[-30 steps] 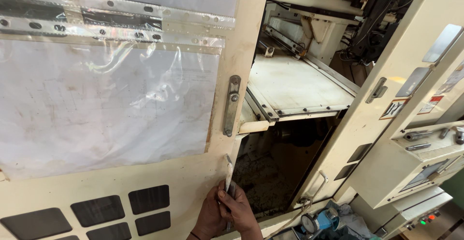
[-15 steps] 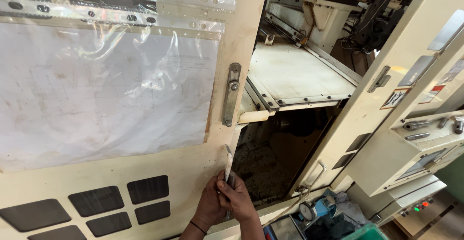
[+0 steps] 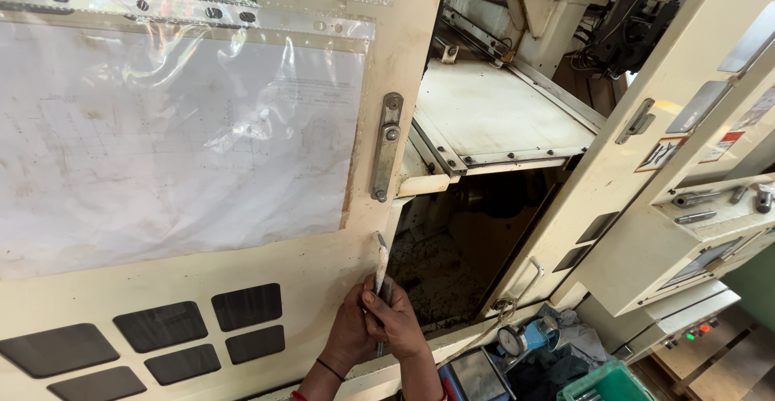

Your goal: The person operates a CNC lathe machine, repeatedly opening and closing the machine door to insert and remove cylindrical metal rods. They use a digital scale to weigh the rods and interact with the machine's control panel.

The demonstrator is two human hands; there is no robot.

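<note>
Both my hands meet at the lower right edge of a cream machine door (image 3: 323, 264). My left hand (image 3: 345, 343), with a black band on its wrist, presses on the door edge. My right hand (image 3: 397, 327) lies over it, fingers curled around a thin pale strip-like tool (image 3: 381, 262). The tool stands upright along the door edge. A metal latch handle (image 3: 386, 146) is fixed to the door above it. What the tool's lower end touches is hidden by my fingers.
A paper in a plastic sleeve (image 3: 178, 134) covers the door, with dark vent slots (image 3: 242, 320) below. Right of the door is the open machine bay (image 3: 460, 264) under a pale metal plate (image 3: 492, 114). A control panel (image 3: 694, 231) stands right; a gauge (image 3: 517, 340), cloth and green bin (image 3: 605, 385) lie below.
My hands have stayed clasped at the door edge and sit a little higher in view. The camera has shifted slightly, bringing the green bin into view.
</note>
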